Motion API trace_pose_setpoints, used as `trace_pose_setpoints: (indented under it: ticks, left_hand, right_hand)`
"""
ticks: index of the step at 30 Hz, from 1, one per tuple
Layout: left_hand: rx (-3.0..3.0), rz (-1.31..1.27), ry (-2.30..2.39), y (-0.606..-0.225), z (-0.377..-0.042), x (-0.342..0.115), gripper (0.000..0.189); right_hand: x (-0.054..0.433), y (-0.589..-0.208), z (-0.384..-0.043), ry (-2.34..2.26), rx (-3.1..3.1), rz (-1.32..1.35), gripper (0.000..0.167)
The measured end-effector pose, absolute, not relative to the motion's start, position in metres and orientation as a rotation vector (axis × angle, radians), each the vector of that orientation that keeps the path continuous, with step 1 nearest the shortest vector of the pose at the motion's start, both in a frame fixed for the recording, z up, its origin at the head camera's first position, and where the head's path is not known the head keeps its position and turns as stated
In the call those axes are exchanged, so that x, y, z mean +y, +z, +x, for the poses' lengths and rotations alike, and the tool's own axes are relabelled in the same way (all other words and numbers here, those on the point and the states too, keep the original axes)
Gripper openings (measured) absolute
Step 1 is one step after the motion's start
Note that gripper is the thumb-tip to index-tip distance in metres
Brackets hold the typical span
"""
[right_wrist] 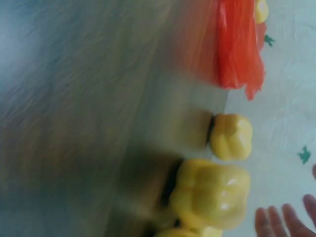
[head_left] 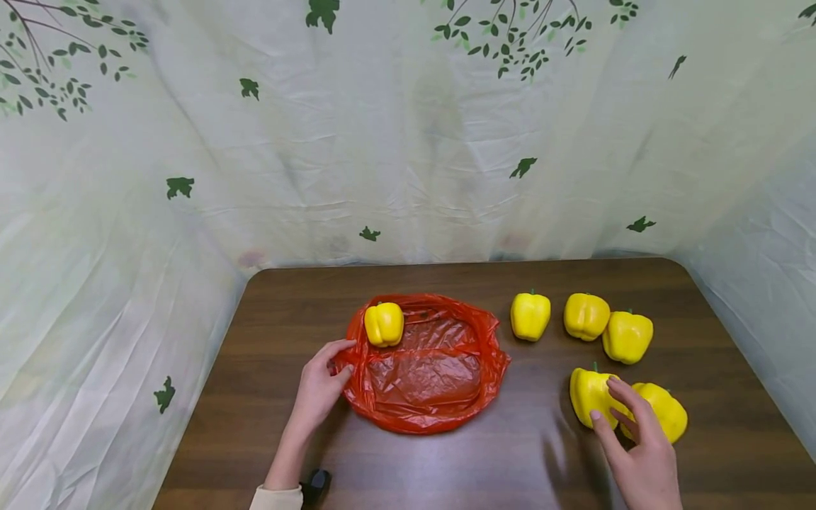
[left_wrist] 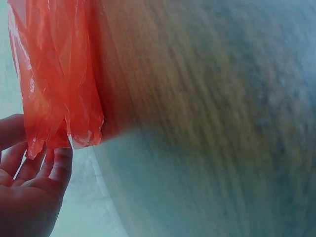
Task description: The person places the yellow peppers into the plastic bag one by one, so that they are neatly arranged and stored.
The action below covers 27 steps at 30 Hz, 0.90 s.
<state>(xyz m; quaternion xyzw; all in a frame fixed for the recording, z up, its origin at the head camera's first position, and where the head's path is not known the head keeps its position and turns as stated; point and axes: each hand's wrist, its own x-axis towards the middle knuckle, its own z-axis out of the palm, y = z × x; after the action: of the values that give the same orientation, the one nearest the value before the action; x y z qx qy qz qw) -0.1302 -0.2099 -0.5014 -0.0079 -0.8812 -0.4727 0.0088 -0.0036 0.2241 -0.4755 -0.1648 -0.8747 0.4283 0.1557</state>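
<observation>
Head view: left hand (head_left: 321, 386) at the left side of the red plastic bag (head_left: 414, 423), thumb and fingers curled onto its rim, gripping it. Bag sits mouth-up on the brown table (head_left: 440, 471). One yellow pepper, the bagged one (head_left: 384, 326), at the far-left part of the bag's mouth. Right hand (head_left: 647, 464) empty, fingers spread and slightly bent, over the near-left pepper (head_left: 583, 397) and partly covering the near-right pepper (head_left: 669, 414); contact with either unclear from here. Behind them, three more: the single back pepper (head_left: 530, 316), then the back-middle pepper (head_left: 586, 316) and the back-right pepper (head_left: 627, 337) side by side.

Left wrist view: bag edge lies between thumb and fingers, hold looks light.

Right wrist view: only fingertips at the lower right edge, loosely apart, grasping nothing; peppers just beside them, bag farther off near the top.
</observation>
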Motion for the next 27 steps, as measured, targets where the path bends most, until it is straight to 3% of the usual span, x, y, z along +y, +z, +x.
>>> trace_pose_setpoints:
  ticks: [11, 20, 27]
  left_hand:
    - [-2.729, -0.039, -1.457, -0.503, -0.13, -0.21, 0.04]
    - [-2.719, -0.036, -1.446, -0.504, -0.131, -0.21, 0.04]
    - [-2.72, -0.021, -1.462, -0.505, -0.13, -0.21, 0.04]
  right_hand:
    - [0.256, -0.485, 0.006, 1.132, -2.307, -0.456, 0.054]
    - [0.282, -0.489, 0.011, 1.045, -2.433, -0.65, 0.052]
    - [0.316, -0.5, 0.007, 1.033, -2.604, -0.449, 0.054]
